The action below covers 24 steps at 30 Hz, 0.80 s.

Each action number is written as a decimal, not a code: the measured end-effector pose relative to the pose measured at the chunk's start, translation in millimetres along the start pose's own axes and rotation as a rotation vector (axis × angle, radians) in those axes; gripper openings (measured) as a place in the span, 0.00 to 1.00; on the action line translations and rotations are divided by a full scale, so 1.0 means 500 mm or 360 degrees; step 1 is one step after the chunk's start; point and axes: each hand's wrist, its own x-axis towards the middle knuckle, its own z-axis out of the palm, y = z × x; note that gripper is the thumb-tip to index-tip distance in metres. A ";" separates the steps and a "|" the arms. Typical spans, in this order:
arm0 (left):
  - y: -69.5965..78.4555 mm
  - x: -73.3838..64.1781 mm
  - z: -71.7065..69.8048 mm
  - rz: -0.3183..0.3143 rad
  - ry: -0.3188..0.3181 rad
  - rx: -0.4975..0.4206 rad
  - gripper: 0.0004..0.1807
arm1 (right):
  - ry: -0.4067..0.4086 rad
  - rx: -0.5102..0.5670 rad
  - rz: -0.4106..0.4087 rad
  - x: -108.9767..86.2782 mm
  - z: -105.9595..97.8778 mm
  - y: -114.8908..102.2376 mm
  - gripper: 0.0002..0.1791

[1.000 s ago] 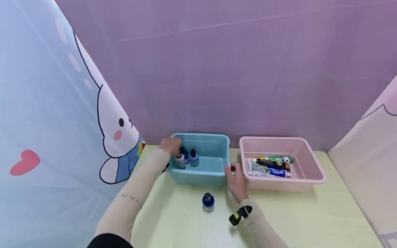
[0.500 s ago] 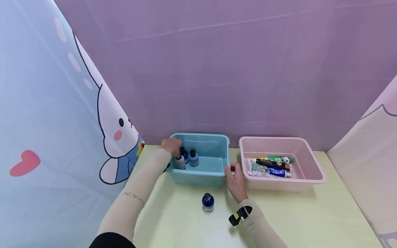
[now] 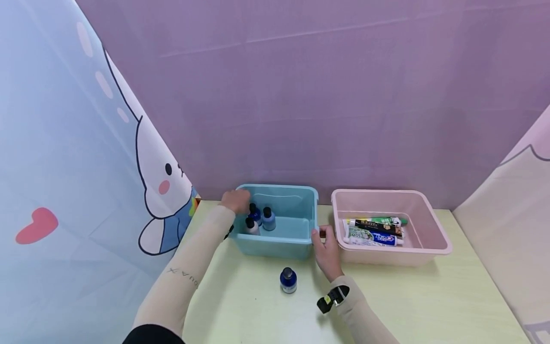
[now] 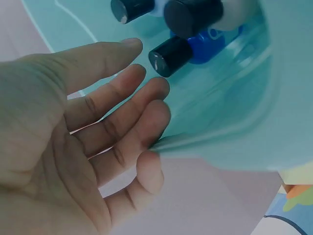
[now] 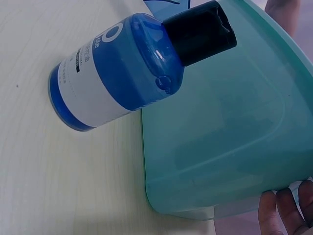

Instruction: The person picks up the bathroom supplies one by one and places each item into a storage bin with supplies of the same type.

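Observation:
My left hand (image 3: 236,201) reaches over the left rim of the teal basket (image 3: 275,246), fingers loosely bent and holding nothing. In the left wrist view its fingertips lie by the rim, close to the black caps. Inside the basket stand a pale bottle (image 3: 252,227), a dark blue bottle (image 3: 256,216) and a light blue bottle (image 3: 269,221), all black-capped. My right hand (image 3: 328,255) rests its fingers against the basket's right side, thumb at the front corner. Another blue bottle (image 5: 115,73) with a white label stands upright on the table in front of the basket.
A pink basket (image 3: 397,258) stands to the right, with several toothpaste tubes (image 3: 378,228) lying in it. A purple cloth (image 3: 326,95) hangs behind both baskets. The pale yellow table (image 3: 240,306) extends in front. Printed cloths hang at both sides.
The pale bottle has come away from my left hand and sits lower in the basket, its cap now visible. The right hand and the bottle on the table have not moved.

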 end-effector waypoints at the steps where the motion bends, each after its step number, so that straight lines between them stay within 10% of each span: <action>1: -0.002 0.000 -0.001 0.0010 0.0001 -0.0020 0.15 | -0.0001 0.0000 0.0000 0.000 -0.001 -0.001 0.15; 8: -0.016 -0.015 -0.013 0.0081 0.0013 -0.0216 0.25 | -0.0018 0.0012 0.0006 0.002 0.000 0.002 0.14; 14: -0.021 -0.051 -0.018 0.0140 0.0161 -0.0328 0.07 | 0.0005 0.0001 -0.0014 0.001 0.002 0.002 0.14; 24: 0.020 -0.107 0.009 0.0339 0.0436 -0.0639 0.05 | 0.0028 -0.0030 0.0026 -0.002 0.000 0.000 0.16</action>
